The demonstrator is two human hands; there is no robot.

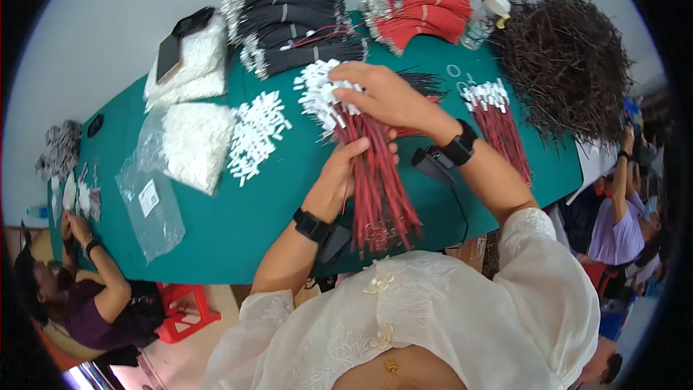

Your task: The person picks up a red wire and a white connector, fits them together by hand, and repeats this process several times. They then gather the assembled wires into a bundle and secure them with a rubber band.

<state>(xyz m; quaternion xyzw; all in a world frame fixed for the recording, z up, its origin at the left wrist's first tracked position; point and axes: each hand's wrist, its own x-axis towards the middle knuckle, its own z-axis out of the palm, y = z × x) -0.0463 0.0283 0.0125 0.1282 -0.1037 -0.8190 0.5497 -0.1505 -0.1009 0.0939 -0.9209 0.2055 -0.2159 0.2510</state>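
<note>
"Holding what, over the near part of the green table (224,245)?"

"A big bunch of red wires (381,184) with white ends (315,105). It is in front of the person's chest, on a slant, with the white ends pointing up and away."

"What does the left hand (338,172) do?"

"It wraps round the middle of the red wires. The thumb lies across them and some fingertips peek out on the other side, so they squeeze the bunch."

"And the right hand (382,94)?"

"It lies over the top of the bunch. Its fingers are bent and close together on the white ends, with the thumb a bit apart. It is too hard to tell if they pinch one."

"What is close by?"

"Loose white bits (258,132) lie in a pile to the left. Next comes a bag full of white bits (196,146), then a flat clear bag (164,218). Another wire bunch (509,137) is on the right."

"And farther out?"

"Black bundles (289,14) and red bundles (432,20) lie at the back. A clear bottle (475,35) is near a messy heap of dark wires (567,65). Far left, another person (90,310) sits near a red stool (182,314)."
</note>
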